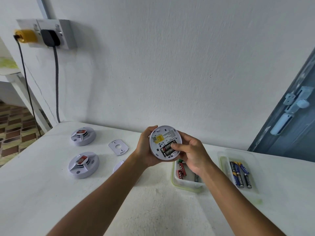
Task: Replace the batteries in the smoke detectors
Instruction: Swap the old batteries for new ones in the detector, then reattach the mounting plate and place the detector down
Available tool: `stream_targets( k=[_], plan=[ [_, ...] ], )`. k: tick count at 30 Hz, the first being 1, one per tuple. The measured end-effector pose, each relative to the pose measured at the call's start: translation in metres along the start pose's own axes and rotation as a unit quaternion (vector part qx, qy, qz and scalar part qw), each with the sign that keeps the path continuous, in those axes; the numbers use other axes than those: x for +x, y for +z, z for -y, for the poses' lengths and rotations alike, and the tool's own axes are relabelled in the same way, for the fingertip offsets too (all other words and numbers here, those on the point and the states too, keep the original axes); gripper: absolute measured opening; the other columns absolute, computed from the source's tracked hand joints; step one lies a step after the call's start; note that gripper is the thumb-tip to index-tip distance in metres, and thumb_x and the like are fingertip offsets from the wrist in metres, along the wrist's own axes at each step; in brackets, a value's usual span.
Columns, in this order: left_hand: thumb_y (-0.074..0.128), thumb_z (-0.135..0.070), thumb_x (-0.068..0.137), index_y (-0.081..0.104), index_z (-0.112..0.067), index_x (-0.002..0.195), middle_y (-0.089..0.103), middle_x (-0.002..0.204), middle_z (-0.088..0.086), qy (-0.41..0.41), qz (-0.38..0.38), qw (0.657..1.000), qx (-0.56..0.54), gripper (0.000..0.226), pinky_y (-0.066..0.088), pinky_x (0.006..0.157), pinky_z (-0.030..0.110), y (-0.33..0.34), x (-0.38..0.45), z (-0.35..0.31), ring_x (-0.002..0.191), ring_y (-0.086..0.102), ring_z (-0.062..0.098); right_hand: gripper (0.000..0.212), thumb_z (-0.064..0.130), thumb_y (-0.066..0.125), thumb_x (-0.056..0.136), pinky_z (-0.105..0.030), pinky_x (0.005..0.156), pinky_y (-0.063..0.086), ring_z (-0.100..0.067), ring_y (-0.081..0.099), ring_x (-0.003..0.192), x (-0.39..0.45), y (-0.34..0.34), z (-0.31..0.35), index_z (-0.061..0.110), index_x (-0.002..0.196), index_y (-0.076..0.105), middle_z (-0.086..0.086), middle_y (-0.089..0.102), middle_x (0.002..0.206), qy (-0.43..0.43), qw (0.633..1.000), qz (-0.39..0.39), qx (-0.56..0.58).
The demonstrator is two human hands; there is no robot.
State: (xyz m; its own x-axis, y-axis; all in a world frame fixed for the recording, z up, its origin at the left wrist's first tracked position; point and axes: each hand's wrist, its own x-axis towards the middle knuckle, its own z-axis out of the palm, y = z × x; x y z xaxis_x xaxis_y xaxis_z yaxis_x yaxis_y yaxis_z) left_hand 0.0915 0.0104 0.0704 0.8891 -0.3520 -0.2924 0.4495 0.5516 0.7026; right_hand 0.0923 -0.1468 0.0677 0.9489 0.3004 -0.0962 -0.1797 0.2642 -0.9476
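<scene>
Battery bay open; detector held above the tabletop (153, 206).

I see the left hand (144, 150) cupping the smoke detector (164, 142) by its rim, back facing me, while the right hand (192, 154) presses its thumb on the black batteries (167, 149) in the bay. Risks: thumb slip ejecting a cell; loose rim grip dropping the unit onto the container (177, 181) below the right hand; mixing its cells with the blue batteries (240, 174) further right.

White textured wall (170, 65) behind, wall socket (49, 33) w/ two plugs up left, blue door (289, 120) right, patterned floor (12, 130) far left.
</scene>
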Motion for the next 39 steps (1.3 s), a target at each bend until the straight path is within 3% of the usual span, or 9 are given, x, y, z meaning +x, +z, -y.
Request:
stream_targets(
  k=[9,13,16,21,25,30,32,34,39],
  plan=[
    [0.033,-0.048,0.09,0.074,-0.01,0.091,0.07,0.096,0.018,0.028,-0.071,0.997,-0.012,0.056,0.046,0.083,0.044,-0.032,-0.02,-0.015,0.089,0.061,0.034,0.038,-0.007,0.065,0.081,-0.039,0.072,0.058,-0.024,0.07,0.088,0.018,0.034,-0.013,0.018,0.11,0.068,-0.006,0.074,0.097,0.034,0.999,0.027,-0.033],
    [0.036,-0.047,0.089,0.074,-0.008,0.095,0.067,0.102,0.02,0.058,-0.112,0.991,-0.045,0.055,0.042,0.089,0.048,-0.068,-0.037,-0.039,0.096,0.058,0.038,0.02,0.006,0.063,0.087,-0.023,0.058,0.048,-0.016,0.064,0.077,0.039,0.073,-0.024,0.015,0.104,0.069,-0.002,0.07,0.087,0.025,0.996,-0.023,-0.079],
    [0.04,-0.047,0.088,0.066,-0.011,0.106,0.06,0.11,0.02,0.086,-0.15,0.983,-0.058,0.048,0.04,0.096,0.053,-0.11,-0.049,-0.068,0.104,0.052,0.039,0.017,0.003,0.062,0.086,-0.034,0.075,0.054,-0.021,0.064,0.085,0.069,0.107,-0.044,0.015,0.094,0.069,-0.004,0.069,0.086,-0.024,0.981,-0.085,-0.173],
    [0.045,-0.042,0.09,0.063,-0.012,0.106,0.057,0.112,0.018,0.109,-0.164,0.977,-0.087,0.038,0.033,0.106,0.059,-0.167,-0.065,-0.105,0.107,0.049,0.038,0.027,0.008,0.065,0.085,-0.022,0.087,0.043,-0.016,0.06,0.104,0.123,0.152,-0.08,0.008,0.112,0.068,-0.004,0.065,0.118,-0.042,0.861,-0.012,-0.507],
    [0.044,-0.038,0.092,0.06,-0.011,0.112,0.055,0.116,0.02,0.098,-0.168,0.978,-0.075,0.038,0.037,0.1,0.059,-0.197,-0.076,-0.117,0.106,0.05,0.04,0.041,0.023,0.073,0.076,-0.031,0.092,0.047,-0.025,0.057,0.115,0.143,0.173,-0.103,0.01,0.114,0.064,-0.007,0.062,0.124,0.049,0.751,0.035,-0.658],
    [0.043,-0.038,0.092,0.061,-0.012,0.107,0.054,0.117,0.021,0.075,-0.155,0.982,-0.072,0.035,0.035,0.104,0.062,-0.228,-0.084,-0.126,0.112,0.048,0.043,0.031,0.024,0.073,0.07,-0.026,0.065,0.039,-0.027,0.06,0.087,0.148,0.19,-0.121,0.017,0.061,0.044,-0.009,0.062,0.086,0.049,0.716,0.028,-0.696],
    [0.043,-0.038,0.092,0.061,-0.012,0.108,0.054,0.119,0.021,0.069,-0.151,0.983,-0.072,0.036,0.035,0.103,0.063,-0.231,-0.085,-0.127,0.113,0.048,0.043,0.015,0.021,0.068,0.073,-0.027,0.071,0.044,-0.027,0.062,0.101,0.143,0.195,-0.118,0.014,0.082,0.057,-0.007,0.065,0.105,0.032,0.725,0.01,-0.688],
    [0.044,-0.038,0.092,0.061,-0.011,0.109,0.054,0.12,0.021,0.066,-0.14,0.985,-0.074,0.036,0.035,0.104,0.062,-0.23,-0.085,-0.128,0.112,0.048,0.042,0.043,0.02,0.07,0.074,-0.028,0.08,0.05,-0.023,0.062,0.104,0.139,0.199,-0.111,0.014,0.116,0.061,-0.004,0.063,0.118,0.003,0.791,-0.025,-0.611],
    [0.043,-0.04,0.09,0.06,-0.009,0.118,0.058,0.118,0.023,0.057,-0.106,0.991,-0.061,0.045,0.045,0.09,0.052,-0.23,-0.086,-0.127,0.104,0.054,0.039,0.058,0.005,0.075,0.072,-0.014,0.061,0.05,-0.01,0.067,0.088,0.113,0.228,-0.079,0.019,0.127,0.062,0.003,0.069,0.108,-0.074,0.93,-0.003,-0.36]
  ],
)
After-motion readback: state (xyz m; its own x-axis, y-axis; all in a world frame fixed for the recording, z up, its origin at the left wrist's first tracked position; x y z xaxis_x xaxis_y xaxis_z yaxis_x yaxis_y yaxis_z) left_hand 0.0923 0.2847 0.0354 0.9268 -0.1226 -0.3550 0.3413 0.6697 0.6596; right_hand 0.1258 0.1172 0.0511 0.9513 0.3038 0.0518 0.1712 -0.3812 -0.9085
